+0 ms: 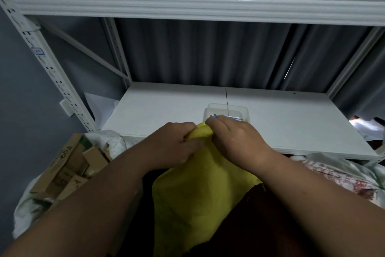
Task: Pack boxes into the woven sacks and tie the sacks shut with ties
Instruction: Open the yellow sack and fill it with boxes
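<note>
Both forearms fill the bottom of my view, reaching forward to a yellow woven sack (198,200) that hangs between them, its mouth bunched at the top. My left hand (173,142) has its fingers curled round the gathered neck from the left, and my right hand (233,138) pinches the same bunch of fabric from the right, the two hands nearly touching over the neck. I cannot tell from here whether a tie is already on it.

Low on my left lies a white sack (27,211), open, with brown cardboard boxes (66,171) piled in it at odd angles. On my right, below the shelf edge, I see a white sack with red print (341,175), crumpled.

Just beyond my hands runs a white shelf board (166,108) of a metal rack. A clear plastic tub (227,112) stands on it, right behind my right hand, holding coloured ties (215,115), partly hidden by my fingers. A second shelf (187,0) crosses above, and grey curtain (208,52) hangs behind the rack.
</note>
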